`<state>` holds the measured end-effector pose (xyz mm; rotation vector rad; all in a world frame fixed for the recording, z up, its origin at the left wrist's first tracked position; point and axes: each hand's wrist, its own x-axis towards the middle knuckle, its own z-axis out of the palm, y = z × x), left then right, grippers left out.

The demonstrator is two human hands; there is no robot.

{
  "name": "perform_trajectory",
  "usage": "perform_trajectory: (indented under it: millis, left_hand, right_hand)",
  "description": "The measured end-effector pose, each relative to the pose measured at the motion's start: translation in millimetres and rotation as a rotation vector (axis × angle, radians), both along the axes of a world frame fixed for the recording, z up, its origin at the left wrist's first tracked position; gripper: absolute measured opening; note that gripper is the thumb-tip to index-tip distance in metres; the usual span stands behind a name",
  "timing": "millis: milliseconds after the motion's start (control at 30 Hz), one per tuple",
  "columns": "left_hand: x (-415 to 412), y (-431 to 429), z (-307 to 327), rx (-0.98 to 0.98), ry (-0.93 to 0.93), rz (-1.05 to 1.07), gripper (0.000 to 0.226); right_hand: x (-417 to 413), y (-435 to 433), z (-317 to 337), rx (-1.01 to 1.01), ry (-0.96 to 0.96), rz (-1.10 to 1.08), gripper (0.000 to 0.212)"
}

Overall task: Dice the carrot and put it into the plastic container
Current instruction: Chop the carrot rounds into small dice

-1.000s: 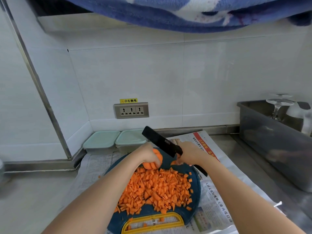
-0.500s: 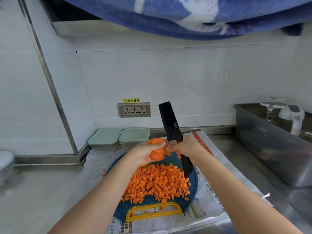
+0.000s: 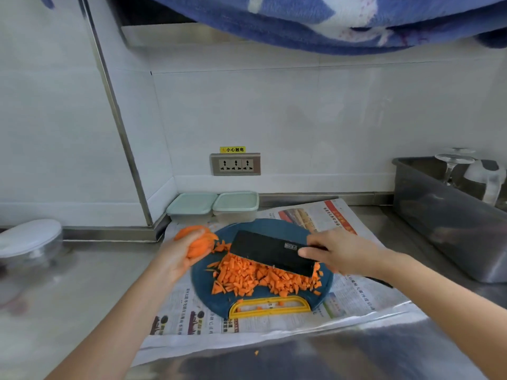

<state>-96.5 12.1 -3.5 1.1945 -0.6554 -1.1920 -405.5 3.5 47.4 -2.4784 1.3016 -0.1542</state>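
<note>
Steel desk (image 3: 68,311) meets a white tiled wall, and both hands work over it, well apart from each other. The left hand (image 3: 175,259) has its fingers curled round a bunch of orange carrot slices (image 3: 199,241), held up just off the left rim of the board. The right hand (image 3: 340,255) grips a black rectangular cleaver (image 3: 271,256) by the handle, which is mostly hidden, with one finger lying on the blade. The tilted blade reaches leftward between the hands, its lower edge touching a heap of diced orange carrot (image 3: 255,278).

That heap lies on a round dark-blue plastic cutting board (image 3: 274,224) with a yellow handle (image 3: 270,307) on its near side. Under the board is a spread sheet of printed newspaper (image 3: 274,327).

Beyond the left hand, against the wall, two pale-green lidded plastic containers (image 3: 192,205) (image 3: 236,202) sit side by side, both closed. Above them is a grey triple wall socket (image 3: 235,164). Right of the right hand stands a grey plastic tub (image 3: 444,215) holding an upturned stemmed glass (image 3: 452,163) and a white kettle (image 3: 485,179).
</note>
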Motion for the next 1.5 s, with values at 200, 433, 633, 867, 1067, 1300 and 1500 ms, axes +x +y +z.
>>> perform_trajectory:
  millis: [200,433,633,867,1067,1300,1500]
  left_hand:
    - [2,17,-20,-0.028,-0.028,0.092,0.021]
    - [0,16,-29,-0.135,-0.005,0.244,0.020]
    - [0,13,-41,-0.153,-0.068,0.166,0.011]
    - [5,3,-55,-0.110,-0.137,0.199,0.008]
    - [3,2,-56,-0.090,-0.162,0.187,0.009]
    - [3,3,-55,-0.127,-0.240,0.135,0.017]
    - [-2,3,-52,-0.135,-0.255,0.141,0.013]
  right_hand:
    - [29,34,-35,-0.206,0.144,0.184,0.031]
    - [71,30,-56,-0.281,0.176,0.177,0.038]
    - [67,14,-63,-0.292,0.163,0.058,0.036]
    - [75,-10,-59,-0.315,0.201,-0.014,0.039]
    - [75,-24,-54,-0.308,0.238,-0.054,0.040]
    - [65,-35,-42,-0.282,0.142,-0.102,0.036]
    - [36,-18,-39,-0.262,0.102,-0.070,0.034]
